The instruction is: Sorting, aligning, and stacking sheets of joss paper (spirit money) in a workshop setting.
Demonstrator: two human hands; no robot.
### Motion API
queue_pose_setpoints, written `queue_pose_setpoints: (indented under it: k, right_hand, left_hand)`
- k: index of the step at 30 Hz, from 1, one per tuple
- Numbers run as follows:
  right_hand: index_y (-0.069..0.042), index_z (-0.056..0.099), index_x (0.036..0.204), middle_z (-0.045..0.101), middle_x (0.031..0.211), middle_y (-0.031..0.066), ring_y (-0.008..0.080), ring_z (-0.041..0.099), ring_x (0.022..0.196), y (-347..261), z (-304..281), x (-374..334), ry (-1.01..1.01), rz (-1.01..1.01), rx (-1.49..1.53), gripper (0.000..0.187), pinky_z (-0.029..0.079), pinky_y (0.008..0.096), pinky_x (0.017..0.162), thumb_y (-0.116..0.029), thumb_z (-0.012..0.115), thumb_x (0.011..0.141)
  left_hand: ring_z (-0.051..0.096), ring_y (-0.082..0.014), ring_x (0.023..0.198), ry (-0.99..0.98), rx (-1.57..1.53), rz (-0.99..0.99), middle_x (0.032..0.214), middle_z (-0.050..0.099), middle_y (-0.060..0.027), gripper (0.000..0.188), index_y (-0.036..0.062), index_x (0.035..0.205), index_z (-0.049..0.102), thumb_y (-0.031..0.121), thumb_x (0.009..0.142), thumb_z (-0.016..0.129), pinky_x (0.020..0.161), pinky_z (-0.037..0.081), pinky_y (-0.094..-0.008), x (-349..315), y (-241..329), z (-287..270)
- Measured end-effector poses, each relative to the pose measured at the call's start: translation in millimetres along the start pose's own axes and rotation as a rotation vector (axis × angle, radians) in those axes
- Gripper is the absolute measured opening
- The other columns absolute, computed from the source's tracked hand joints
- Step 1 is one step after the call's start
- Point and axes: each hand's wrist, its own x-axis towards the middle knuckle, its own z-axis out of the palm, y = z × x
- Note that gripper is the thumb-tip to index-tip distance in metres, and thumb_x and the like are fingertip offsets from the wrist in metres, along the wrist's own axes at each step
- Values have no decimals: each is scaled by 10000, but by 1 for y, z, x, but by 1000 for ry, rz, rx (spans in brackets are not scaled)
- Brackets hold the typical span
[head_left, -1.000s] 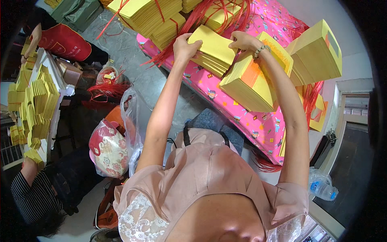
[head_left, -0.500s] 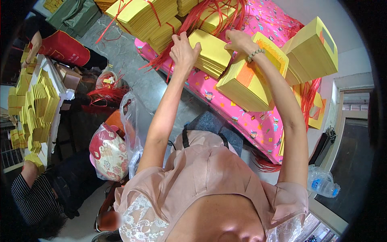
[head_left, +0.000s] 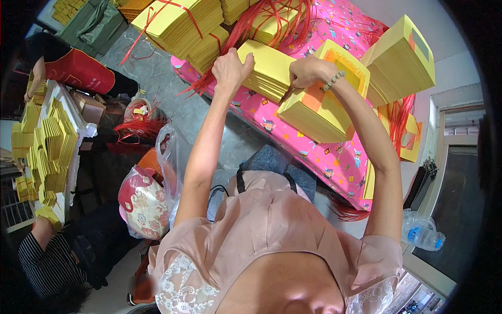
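Note:
A low stack of yellow paper (head_left: 264,70) lies on the table between my two hands. My left hand (head_left: 230,69) is at its left end, thumb raised by the near top edge and fingers curled down, partly hidden. At the right end my right hand (head_left: 314,72), with a beaded bracelet above it, is closed against the stack; its fingertips are hidden. Just right of that hand stands a taller yellow block of paper (head_left: 319,118) with an orange-printed top. Loose red plastic strips (head_left: 251,23) lie behind the low stack.
Tied yellow bundles (head_left: 183,26) are at the far left of the pink patterned table cover (head_left: 269,123). Another tall paper block (head_left: 400,65) stands far right. At left, two people work at a side table (head_left: 61,201) with yellow bundles. A wrapped floral cushion (head_left: 144,204) is nearby.
My right hand has curled its fingers in and down at the stack's right end. The left hand's fingers have bent more at the left end. The stack stays nearly in place.

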Motion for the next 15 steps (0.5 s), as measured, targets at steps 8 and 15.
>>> queue_pose_setpoints:
  k: [8, 15]
  right_hand:
    - [-101, 702, 801, 670, 739, 87, 244, 628, 796, -1, 1, -3, -86, -39, -20, 239, 174, 518, 1132, -231, 512, 863]
    - [-174, 689, 1145, 700, 1065, 65, 243, 609, 1097, -5, 5, -7, -138, -58, -5, 341, 89, 540, 1170, -311, 466, 926]
  left_hand:
    - [665, -433, 842, 31, -98, 22, 885, 665, -298, 504, -43, 1006, 608, 425, 822, 640, 744, 523, -523, -3, -2, 1]
    - [656, -439, 907, 58, -185, -62, 935, 678, -281, 601, 11, 1195, 608, 488, 830, 614, 821, 503, -490, -7, -2, 4]
